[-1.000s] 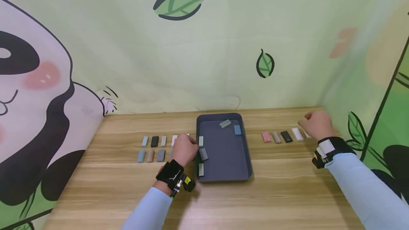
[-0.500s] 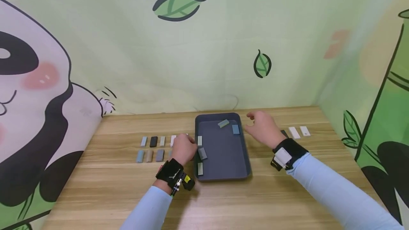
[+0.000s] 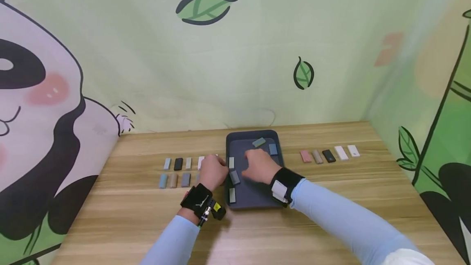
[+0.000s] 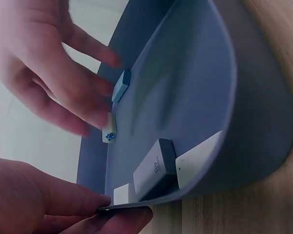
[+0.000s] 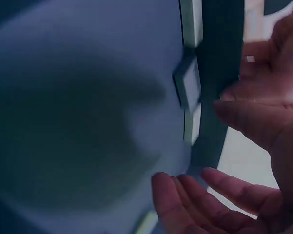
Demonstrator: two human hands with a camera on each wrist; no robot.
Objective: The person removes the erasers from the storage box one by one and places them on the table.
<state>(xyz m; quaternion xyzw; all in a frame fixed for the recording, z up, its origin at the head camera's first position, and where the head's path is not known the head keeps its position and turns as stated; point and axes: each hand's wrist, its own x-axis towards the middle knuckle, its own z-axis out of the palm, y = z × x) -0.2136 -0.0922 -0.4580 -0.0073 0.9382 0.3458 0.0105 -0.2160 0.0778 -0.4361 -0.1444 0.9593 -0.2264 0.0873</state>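
Observation:
My left hand [image 3: 213,171] pinches the left rim of a dark grey tray [image 3: 254,197] between thumb and fingers, plainly visible in the left wrist view. My right hand [image 3: 260,166] hovers above the inside of the tray, its fingers apart and nothing between them. Along the tray's left wall lie a grey block [image 4: 153,168] with dark printed marks and two pale blocks, one near the back [image 3: 231,162] and one near the front [image 3: 232,195]. A blue block [image 3: 272,149] and a greenish block [image 3: 259,142] lie towards the back.
Left of the tray, small blocks lie in two rows, among them a black block [image 3: 178,164] and a beige block [image 3: 173,180]; my left hand hides some. One row stands right, from a pink block [image 3: 305,156] to a white block [image 3: 353,151]. A printed cloth [image 3: 257,72] hangs behind the table.
My right hand has swept left from beside the right-hand row of blocks to above the tray. My left hand has stayed on the tray's rim.

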